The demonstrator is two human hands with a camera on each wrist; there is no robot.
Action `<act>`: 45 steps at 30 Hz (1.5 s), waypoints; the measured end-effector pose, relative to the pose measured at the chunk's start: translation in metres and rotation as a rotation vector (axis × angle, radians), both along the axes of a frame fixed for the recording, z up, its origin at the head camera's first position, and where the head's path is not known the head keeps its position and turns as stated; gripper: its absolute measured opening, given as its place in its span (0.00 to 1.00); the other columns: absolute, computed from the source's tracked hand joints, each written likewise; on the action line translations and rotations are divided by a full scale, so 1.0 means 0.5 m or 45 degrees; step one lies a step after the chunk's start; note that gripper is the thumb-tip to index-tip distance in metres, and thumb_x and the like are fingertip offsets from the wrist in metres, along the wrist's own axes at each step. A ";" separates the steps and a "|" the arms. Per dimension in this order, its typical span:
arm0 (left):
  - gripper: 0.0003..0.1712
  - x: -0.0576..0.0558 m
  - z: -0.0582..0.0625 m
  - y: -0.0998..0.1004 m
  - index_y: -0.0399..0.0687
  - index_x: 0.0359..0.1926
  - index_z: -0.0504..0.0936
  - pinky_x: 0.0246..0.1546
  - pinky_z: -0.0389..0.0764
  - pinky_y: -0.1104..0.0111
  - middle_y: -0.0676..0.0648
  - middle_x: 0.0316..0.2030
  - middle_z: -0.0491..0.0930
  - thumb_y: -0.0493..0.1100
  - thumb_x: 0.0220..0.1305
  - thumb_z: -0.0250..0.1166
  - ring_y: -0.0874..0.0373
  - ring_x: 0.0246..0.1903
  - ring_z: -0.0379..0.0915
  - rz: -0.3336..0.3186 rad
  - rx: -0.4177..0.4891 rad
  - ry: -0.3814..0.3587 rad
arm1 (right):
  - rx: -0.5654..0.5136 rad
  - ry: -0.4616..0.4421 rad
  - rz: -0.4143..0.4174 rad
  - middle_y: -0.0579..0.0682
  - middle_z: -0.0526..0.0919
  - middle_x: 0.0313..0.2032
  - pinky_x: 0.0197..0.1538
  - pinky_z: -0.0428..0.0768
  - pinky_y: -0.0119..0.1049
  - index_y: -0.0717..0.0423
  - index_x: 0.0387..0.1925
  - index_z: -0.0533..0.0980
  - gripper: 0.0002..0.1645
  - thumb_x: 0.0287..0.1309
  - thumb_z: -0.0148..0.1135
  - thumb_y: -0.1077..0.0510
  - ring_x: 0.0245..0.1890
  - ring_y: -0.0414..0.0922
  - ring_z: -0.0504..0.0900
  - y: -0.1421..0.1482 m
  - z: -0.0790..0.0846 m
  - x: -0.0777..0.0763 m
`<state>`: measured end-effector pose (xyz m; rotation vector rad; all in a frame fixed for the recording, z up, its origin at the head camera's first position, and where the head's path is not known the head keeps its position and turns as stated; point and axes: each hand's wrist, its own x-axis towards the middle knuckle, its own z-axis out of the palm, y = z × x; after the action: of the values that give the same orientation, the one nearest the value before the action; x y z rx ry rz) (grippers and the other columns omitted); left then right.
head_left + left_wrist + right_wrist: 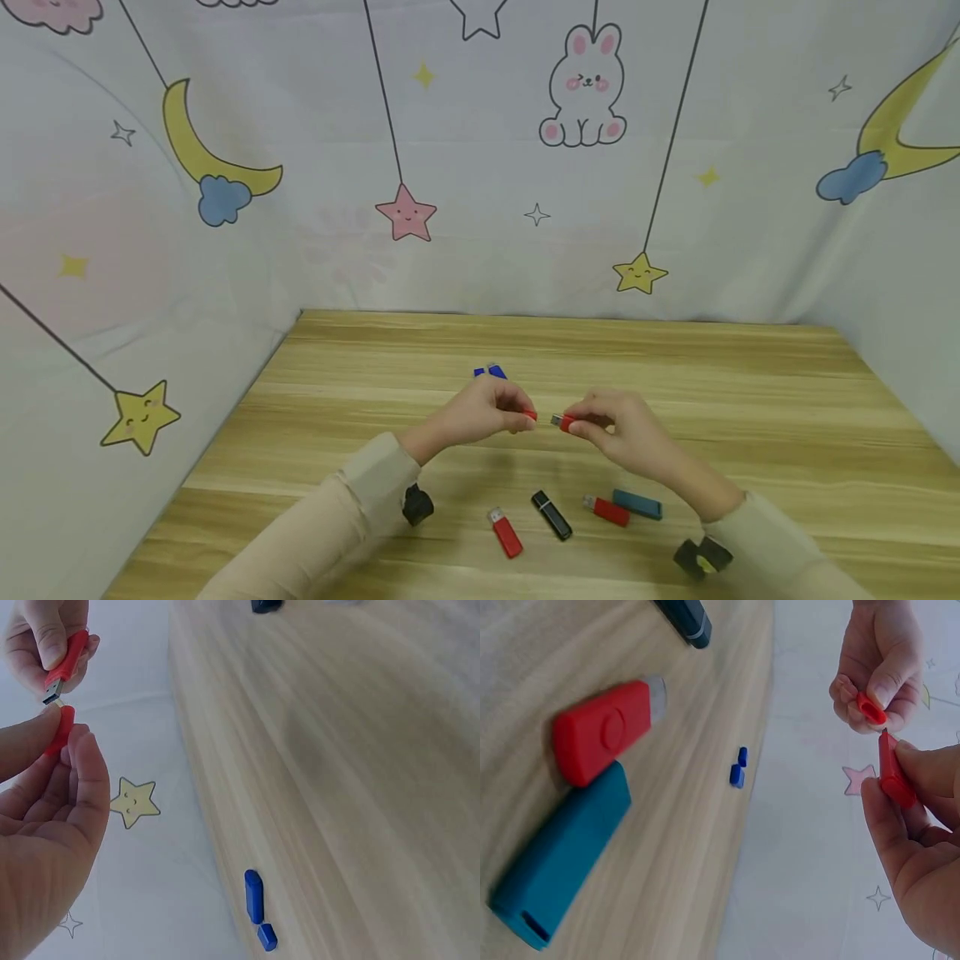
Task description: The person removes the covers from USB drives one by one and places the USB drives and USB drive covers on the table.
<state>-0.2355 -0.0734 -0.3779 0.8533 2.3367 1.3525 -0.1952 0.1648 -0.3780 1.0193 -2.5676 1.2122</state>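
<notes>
Between the thumb and fingers of my left hand (480,410) is a small red cap (64,729), its hollow end facing right. My right hand (622,427) pinches a red USB stick (895,776) by its body. The stick's bare metal plug (53,691) points at the cap, with a small gap between them in the head view. Both hands are above the table. Behind my left hand lie a blue USB stick (497,372) and a separate blue cap (267,937).
Nearer on the wooden table (750,375) lie a red USB stick (506,535), a black capped one (552,515), another red one (611,512) and a teal one (637,504) close beside it. A patterned white curtain (480,267) stands behind the table.
</notes>
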 end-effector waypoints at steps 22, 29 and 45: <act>0.07 -0.090 0.026 0.004 0.41 0.39 0.83 0.33 0.76 0.68 0.48 0.32 0.81 0.40 0.63 0.65 0.60 0.29 0.72 0.205 0.033 -0.048 | 0.029 -0.302 -0.344 0.56 0.85 0.41 0.35 0.79 0.37 0.62 0.46 0.82 0.13 0.63 0.62 0.59 0.33 0.46 0.80 -0.005 0.035 -0.116; 0.08 -0.118 0.030 0.020 0.41 0.40 0.83 0.44 0.79 0.60 0.46 0.37 0.82 0.41 0.62 0.66 0.52 0.39 0.78 0.290 0.015 -0.106 | -0.005 -0.388 -0.382 0.58 0.84 0.41 0.39 0.79 0.38 0.63 0.48 0.80 0.16 0.65 0.60 0.56 0.38 0.48 0.82 -0.010 0.036 -0.151; 0.08 -0.167 -0.003 0.038 0.34 0.42 0.81 0.49 0.77 0.50 0.40 0.38 0.82 0.33 0.63 0.64 0.37 0.46 0.76 0.340 0.097 -0.088 | -0.145 -0.557 -0.445 0.62 0.82 0.43 0.42 0.82 0.41 0.67 0.50 0.77 0.17 0.65 0.60 0.59 0.35 0.46 0.82 -0.028 0.002 -0.212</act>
<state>-0.3192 -0.0543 -0.3792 0.5179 2.4244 1.5568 -0.3013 0.1507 -0.3769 0.2800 -2.7775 1.5900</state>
